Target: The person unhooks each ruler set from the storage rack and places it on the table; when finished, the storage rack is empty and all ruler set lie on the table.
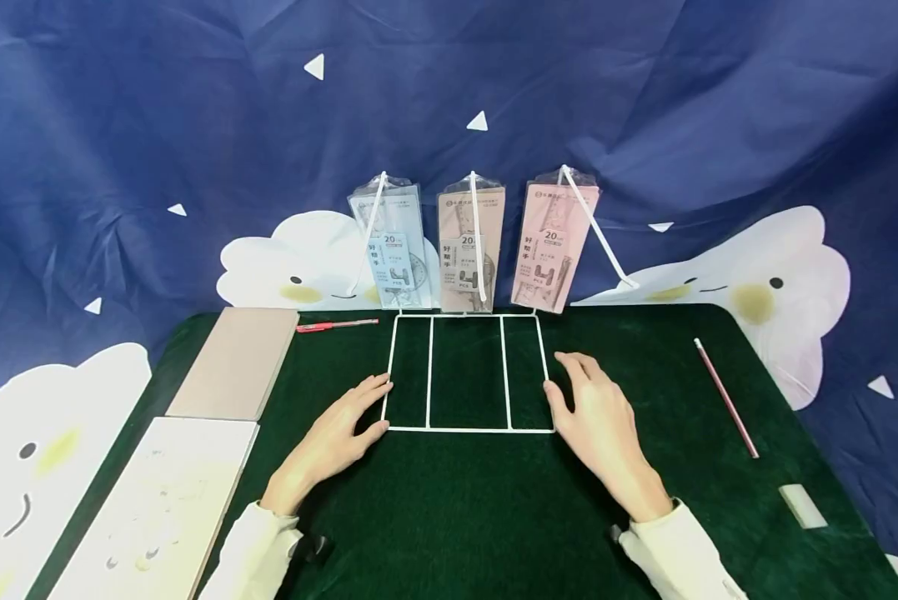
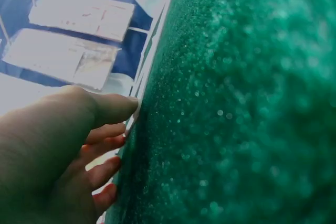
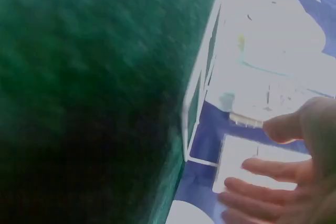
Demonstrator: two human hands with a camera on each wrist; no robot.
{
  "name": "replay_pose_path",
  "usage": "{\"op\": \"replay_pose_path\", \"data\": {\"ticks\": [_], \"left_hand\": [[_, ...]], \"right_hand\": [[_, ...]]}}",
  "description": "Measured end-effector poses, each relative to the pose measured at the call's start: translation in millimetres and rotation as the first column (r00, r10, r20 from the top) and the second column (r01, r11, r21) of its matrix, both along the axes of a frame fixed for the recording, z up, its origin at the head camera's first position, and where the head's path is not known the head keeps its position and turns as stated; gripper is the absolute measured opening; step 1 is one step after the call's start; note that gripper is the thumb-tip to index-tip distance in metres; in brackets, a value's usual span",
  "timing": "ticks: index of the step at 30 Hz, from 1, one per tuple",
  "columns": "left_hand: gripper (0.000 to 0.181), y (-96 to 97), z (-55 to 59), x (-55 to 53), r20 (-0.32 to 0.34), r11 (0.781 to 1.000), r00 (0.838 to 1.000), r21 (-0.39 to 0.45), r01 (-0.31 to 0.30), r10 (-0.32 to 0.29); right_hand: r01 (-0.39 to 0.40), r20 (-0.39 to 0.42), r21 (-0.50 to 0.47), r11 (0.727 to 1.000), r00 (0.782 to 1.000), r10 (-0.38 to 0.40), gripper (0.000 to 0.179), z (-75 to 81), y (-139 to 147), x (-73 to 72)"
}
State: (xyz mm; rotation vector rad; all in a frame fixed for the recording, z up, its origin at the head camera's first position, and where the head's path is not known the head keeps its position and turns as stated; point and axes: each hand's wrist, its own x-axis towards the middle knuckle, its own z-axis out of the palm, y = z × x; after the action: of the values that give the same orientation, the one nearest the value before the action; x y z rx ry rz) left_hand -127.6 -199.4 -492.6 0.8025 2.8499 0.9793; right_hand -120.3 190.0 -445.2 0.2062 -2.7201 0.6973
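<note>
Cream sleeves (image 1: 257,554) lay nearest, ending in a left hand (image 1: 338,433) and a right hand (image 1: 599,421), both relaxed and holding nothing, fingers extended. Between them, on dark green velvety cloth (image 1: 449,517), stood a white wire display rack (image 1: 469,430). Its rail met the left thumb in the left wrist view; in the right wrist view the right fingers spread beside it, contact uncertain. Behind hung a pale blue packet (image 1: 399,250), a tan packet (image 1: 459,250) and a pink packet (image 1: 549,250), plastic-sleeved, their "20" and "好帮手" legible only in the head view.
</note>
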Motion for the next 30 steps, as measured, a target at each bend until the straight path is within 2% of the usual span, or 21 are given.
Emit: {"op": "replay_pose_path", "data": {"ticks": [5, 9, 12, 16, 19, 22, 26, 30], "left_hand": [[0.06, -1.0, -3.1, 3.0, -0.015, 1.0, 1.0, 0.026, -0.007, 0.008], [0.06, 0.7, -5.6, 3.2, -0.034, 0.999, 0.999, 0.045, 0.0, 0.001], [0.06, 1.3, -5.9, 2.9, -0.021, 0.999, 1.0, 0.042, -0.001, 0.001], [0.06, 1.8, -5.2, 2.3, -0.001, 1.0, 1.0, 0.03, -0.005, 0.005], [0.06, 2.0, -4.1, 2.0, 0.007, 1.0, 1.0, 0.03, -0.003, 0.003], [0.06, 1.7, -3.4, 1.7, 0.012, 1.0, 1.0, 0.032, 0.0, -0.001], [0.06, 0.0, -2.9, 0.7, 0.021, 1.0, 1.0, 0.028, 0.001, -0.001], [0.059, -2.5, -1.4, -0.6, 0.034, 1.0, 0.999, 0.02, -0.006, 0.006]], "right_hand": [[0.013, -0.091, -0.171, 0.985, 0.995, -0.029, 0.032, 5.0, 5.8, -31.4], [0.031, -0.175, -0.313, 0.949, 0.981, -0.089, 0.035, 12.8, 11.1, -64.3], [0.047, -0.194, -0.401, 0.915, 0.972, -0.135, 0.042, 19.4, 14.2, -86.3], [0.046, -0.188, -0.467, 0.883, 0.971, -0.15, 0.045, 22.7, 18.5, -108.9], [0.029, -0.19, -0.501, 0.865, 0.971, -0.142, 0.042, 20.4, 21.6, -120.5], [0.006, -0.197, -0.549, 0.836, 0.971, -0.136, 0.036, 18.4, 22.7, -128.4], [-0.049, -0.198, -0.616, 0.786, 0.976, -0.095, 0.03, 19.6, 20.7, -134.6], [-0.072, -0.163, -0.669, 0.739, 0.985, -0.052, 0.025, 22.7, 16.3, -135.9]]}}
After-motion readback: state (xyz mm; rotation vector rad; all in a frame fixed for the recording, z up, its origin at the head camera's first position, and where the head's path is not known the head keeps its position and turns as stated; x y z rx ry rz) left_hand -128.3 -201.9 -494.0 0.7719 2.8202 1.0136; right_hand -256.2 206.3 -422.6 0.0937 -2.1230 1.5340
